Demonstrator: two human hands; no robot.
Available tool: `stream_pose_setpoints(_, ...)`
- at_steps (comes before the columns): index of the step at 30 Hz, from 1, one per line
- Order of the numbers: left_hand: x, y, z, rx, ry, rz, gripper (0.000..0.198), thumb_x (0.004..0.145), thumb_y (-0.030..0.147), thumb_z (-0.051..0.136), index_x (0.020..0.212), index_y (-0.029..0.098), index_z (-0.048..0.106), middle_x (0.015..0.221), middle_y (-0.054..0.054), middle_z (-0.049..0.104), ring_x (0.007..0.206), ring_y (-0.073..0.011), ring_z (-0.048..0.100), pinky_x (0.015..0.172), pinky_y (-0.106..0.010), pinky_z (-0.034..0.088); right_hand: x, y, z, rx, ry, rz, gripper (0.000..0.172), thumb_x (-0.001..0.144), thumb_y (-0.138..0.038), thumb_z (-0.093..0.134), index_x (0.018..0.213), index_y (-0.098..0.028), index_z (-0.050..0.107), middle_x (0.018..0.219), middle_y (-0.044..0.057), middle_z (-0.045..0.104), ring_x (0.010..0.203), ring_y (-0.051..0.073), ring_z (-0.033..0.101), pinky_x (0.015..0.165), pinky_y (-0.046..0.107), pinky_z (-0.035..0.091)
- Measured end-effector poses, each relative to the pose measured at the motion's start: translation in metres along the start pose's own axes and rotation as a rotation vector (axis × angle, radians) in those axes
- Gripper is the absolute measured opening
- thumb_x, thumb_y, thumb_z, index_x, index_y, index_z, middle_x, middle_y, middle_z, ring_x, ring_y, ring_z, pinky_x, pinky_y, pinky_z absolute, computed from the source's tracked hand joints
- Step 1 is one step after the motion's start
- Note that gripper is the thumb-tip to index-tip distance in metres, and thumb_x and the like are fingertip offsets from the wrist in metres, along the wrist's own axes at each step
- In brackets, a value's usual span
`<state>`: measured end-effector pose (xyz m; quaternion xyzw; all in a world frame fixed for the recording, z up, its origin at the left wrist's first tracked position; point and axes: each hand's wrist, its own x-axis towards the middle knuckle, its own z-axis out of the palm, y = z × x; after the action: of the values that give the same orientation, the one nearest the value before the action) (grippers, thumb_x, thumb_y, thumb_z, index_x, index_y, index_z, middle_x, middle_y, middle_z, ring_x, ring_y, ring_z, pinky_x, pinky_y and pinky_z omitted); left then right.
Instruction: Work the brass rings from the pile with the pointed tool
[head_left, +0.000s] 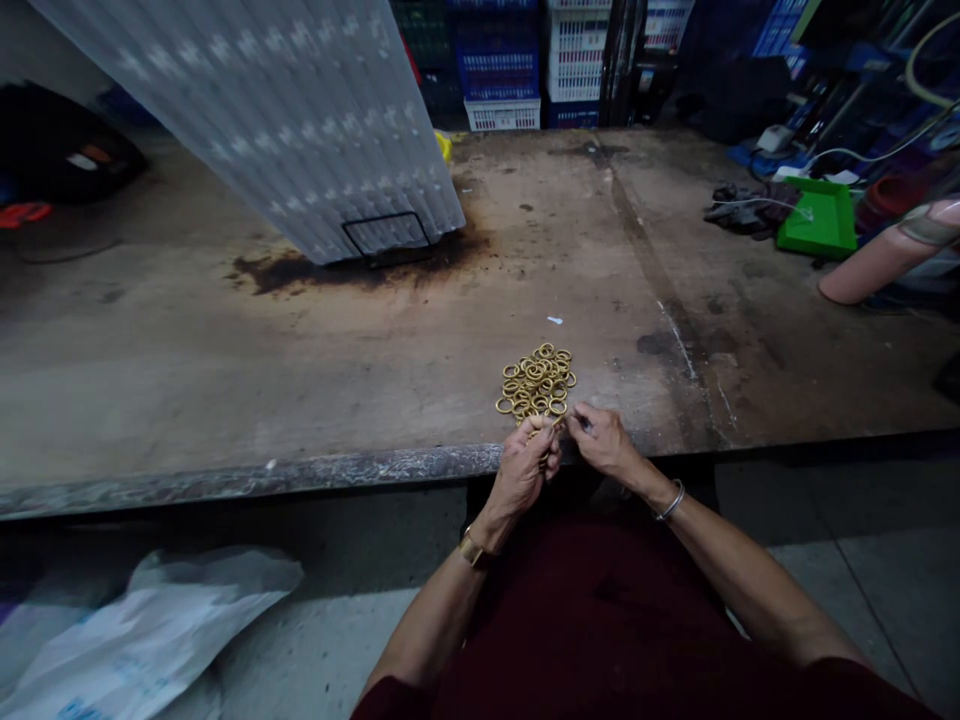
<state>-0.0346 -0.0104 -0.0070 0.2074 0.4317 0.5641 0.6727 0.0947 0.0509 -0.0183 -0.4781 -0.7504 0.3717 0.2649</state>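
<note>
A heap of brass-coloured rings (537,374) lies near the front edge of the wooden table (375,370). Just in front of the heap, my left hand (523,462) is closed on one or more of these rings, partly hidden by its fingers. My right hand (604,440) is close beside it on the right, with its fingers pinched together. Something small and dark shows at those fingertips, too small to name. The hands are slightly apart, over the table's edge.
A stack of translucent ribbed sheets (300,130) leans in a black wire stand (386,240) at the back left. Toward the right are a green tray (819,220) and a pinkish cylinder (885,260). Crates (496,70) stand behind the table; a white plastic bag (165,620) lies lower left.
</note>
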Motion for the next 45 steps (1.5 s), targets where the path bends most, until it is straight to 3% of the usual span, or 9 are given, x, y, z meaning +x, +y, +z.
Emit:
stream_pose_setpoints(4, 0.002, -0.005, -0.003, 0.085, 0.028, 0.04, 0.041, 0.068, 0.05, 0.072, 0.083, 0.018, 0.049, 0.059, 0.007, 0.049, 0.044, -0.0033, 0.042, 0.041, -0.014, 0.029, -0.006, 0.002, 0.001, -0.257, -0.14, -0.139, 0.016, 0.075, -0.015, 0.046, 0.081, -0.019, 0.06, 0.071, 0.003, 0.064, 0.062, 0.014, 0.052, 0.06, 0.023, 0.032)
stream_pose_setpoints(11, 0.003, -0.009, -0.01, 0.201, 0.029, 0.074, 0.038, 0.074, 0.053, 0.065, 0.083, 0.019, 0.049, 0.06, 0.007, 0.05, 0.045, -0.0039, 0.042, 0.041, -0.015, 0.03, -0.007, -0.004, 0.0, -0.428, -0.194, -0.132, 0.021, 0.073, -0.011, 0.045, 0.086, -0.018, 0.06, 0.08, 0.006, 0.067, 0.069, 0.016, 0.056, 0.062, 0.024, 0.032)
stream_pose_setpoints(18, -0.001, -0.006, -0.005, 0.255, 0.043, 0.076, 0.039, 0.073, 0.054, 0.065, 0.079, 0.019, 0.047, 0.059, 0.007, 0.049, 0.044, -0.0038, 0.041, 0.04, -0.015, 0.03, -0.009, -0.005, 0.001, -0.473, -0.165, -0.09, 0.025, 0.073, -0.011, 0.044, 0.09, -0.018, 0.06, 0.085, 0.008, 0.068, 0.071, 0.018, 0.058, 0.063, 0.026, 0.033)
stream_pose_setpoints(26, -0.004, -0.01, -0.013, 0.263, 0.005, 0.084, 0.038, 0.075, 0.053, 0.064, 0.078, 0.018, 0.048, 0.058, 0.007, 0.049, 0.042, -0.0034, 0.041, 0.04, -0.014, 0.03, -0.006, -0.011, -0.005, -0.43, -0.295, -0.06, 0.024, 0.078, -0.015, 0.045, 0.093, -0.019, 0.064, 0.08, 0.006, 0.069, 0.069, 0.017, 0.06, 0.062, 0.025, 0.033)
stream_pose_setpoints(33, -0.026, 0.0, -0.002, 0.046, -0.253, -0.038, 0.035, 0.075, 0.047, 0.068, 0.078, 0.018, 0.049, 0.057, 0.005, 0.052, 0.04, -0.0054, 0.043, 0.035, -0.015, 0.031, 0.014, 0.004, -0.01, -0.582, -0.127, 0.014, 0.025, 0.082, -0.02, 0.047, 0.1, -0.02, 0.063, 0.085, 0.007, 0.071, 0.072, 0.018, 0.062, 0.06, 0.026, 0.031)
stream_pose_setpoints(38, -0.021, 0.006, -0.004, -0.099, -0.156, -0.062, 0.039, 0.067, 0.043, 0.076, 0.072, 0.016, 0.047, 0.082, -0.005, 0.065, 0.049, -0.0062, 0.05, 0.036, -0.016, 0.034, 0.024, 0.005, -0.004, -0.508, -0.018, -0.014, 0.023, 0.087, -0.028, 0.046, 0.103, -0.02, 0.061, 0.09, 0.007, 0.07, 0.077, 0.018, 0.062, 0.063, 0.025, 0.034)
stream_pose_setpoints(45, -0.013, 0.005, -0.015, -0.202, -0.092, -0.076, 0.032, 0.067, 0.034, 0.075, 0.083, 0.017, 0.053, 0.077, -0.003, 0.063, 0.054, -0.0091, 0.054, 0.039, -0.016, 0.036, 0.022, -0.004, 0.002, -0.535, -0.094, -0.073, 0.025, 0.089, -0.032, 0.049, 0.109, -0.021, 0.057, 0.108, 0.008, 0.065, 0.088, 0.02, 0.061, 0.067, 0.027, 0.037)
